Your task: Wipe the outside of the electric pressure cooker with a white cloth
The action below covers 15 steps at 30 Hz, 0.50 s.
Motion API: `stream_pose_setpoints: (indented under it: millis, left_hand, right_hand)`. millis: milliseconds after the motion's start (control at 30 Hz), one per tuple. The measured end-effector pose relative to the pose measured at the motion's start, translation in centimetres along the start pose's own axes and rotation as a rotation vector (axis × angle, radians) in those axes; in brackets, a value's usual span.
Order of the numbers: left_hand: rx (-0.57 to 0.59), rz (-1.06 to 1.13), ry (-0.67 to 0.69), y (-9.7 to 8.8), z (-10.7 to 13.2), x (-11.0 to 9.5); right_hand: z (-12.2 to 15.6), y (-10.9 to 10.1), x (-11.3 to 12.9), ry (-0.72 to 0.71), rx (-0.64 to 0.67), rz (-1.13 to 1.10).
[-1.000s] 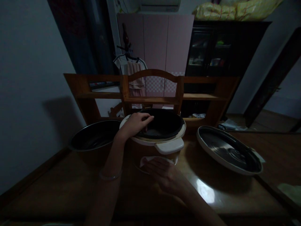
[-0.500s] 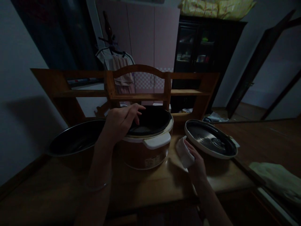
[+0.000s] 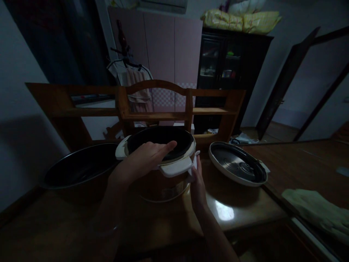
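A pressure-cooker-like pot body (image 3: 163, 185), brown with white side handles and a dark interior, stands on the wooden desk in the middle. Across its front rim reaches my left hand (image 3: 144, 156), palm down with fingers stretched out and holding nothing; whether it touches the rim I cannot tell. My right hand (image 3: 198, 185) presses a folded white cloth (image 3: 193, 171) against the cooker's right side, just beside the front handle. A round lid (image 3: 237, 163) lies to the right, its metal underside facing up. To the left sits a wide black pot (image 3: 81, 165).
A low wooden shelf rail (image 3: 158, 115) runs along the desk's back edge, behind the cooker. At the right, a pale green cloth (image 3: 313, 207) lies past the desk edge. The white wall (image 3: 19, 145) borders the left side.
My right hand has brought the cloth leftwards from near the lid onto the cooker's side. My left hand has lowered from the rim's back left to its front. The view has shifted slightly.
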<state>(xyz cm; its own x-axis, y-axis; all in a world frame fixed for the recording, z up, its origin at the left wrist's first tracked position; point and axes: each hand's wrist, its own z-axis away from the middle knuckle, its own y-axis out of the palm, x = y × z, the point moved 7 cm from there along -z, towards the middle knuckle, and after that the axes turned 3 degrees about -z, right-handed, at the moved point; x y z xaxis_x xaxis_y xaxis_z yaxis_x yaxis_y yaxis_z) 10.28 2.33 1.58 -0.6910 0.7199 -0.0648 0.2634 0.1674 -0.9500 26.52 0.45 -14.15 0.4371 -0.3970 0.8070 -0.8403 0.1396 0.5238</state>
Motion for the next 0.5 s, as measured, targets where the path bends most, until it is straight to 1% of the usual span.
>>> stream_pose_setpoints:
  millis: [100, 167, 267, 333, 500]
  left_hand:
    - [0.057, 0.131, 0.011, -0.1, -0.3, -1.4]
    - [0.063, 0.166, -0.018, -0.3, -0.6, -2.5]
    - [0.040, 0.064, -0.087, -0.4, -0.8, -3.7]
    - [0.038, 0.005, -0.118, -0.1, -0.8, -4.1]
    - [0.070, 0.013, -0.145, 0.4, -0.6, -4.2]
  right_hand:
    - [1.1, 0.1, 0.3, 0.022, -0.023, 0.091]
    - [1.2, -0.1, 0.4, 0.034, -0.026, 0.137]
    - [0.7, -0.3, 0.8, 0.015, -0.011, 0.170]
    - [0.0, -0.3, 1.1, -0.005, 0.005, 0.173]
    - [-1.7, -0.1, 1.3, -0.034, 0.026, 0.143]
